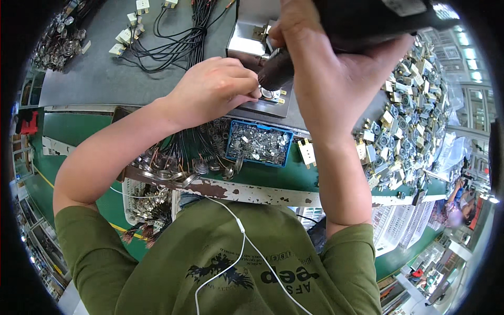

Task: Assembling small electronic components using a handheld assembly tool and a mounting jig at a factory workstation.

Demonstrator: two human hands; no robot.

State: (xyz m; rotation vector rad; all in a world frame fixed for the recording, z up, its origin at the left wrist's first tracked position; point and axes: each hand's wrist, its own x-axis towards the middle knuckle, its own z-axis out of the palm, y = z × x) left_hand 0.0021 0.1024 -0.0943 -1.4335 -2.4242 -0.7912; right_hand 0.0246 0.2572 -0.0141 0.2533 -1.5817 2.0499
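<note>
My right hand [336, 79] is wrapped round a black power screwdriver [276, 69], whose nose points down and left onto a small metal part with brass tabs [272, 95]. That part sits on a metal fixture [245, 41] at the front of the grey work surface. My left hand [218, 84] is closed beside the part, its fingertips pinched together right by the tool's nose. What those fingertips hold is hidden behind the fingers and the tool. The tool's tip and its exact contact with the part are also hidden.
A blue box [230, 143] of small metal pieces stands nearer me. Black wires with white connectors [197, 34] lie at the back. Switch-like assemblies [407, 121] are heaped at right, and metal discs with wires [168, 168] lie along the front ledge. A white block [306, 152] rests beside the box.
</note>
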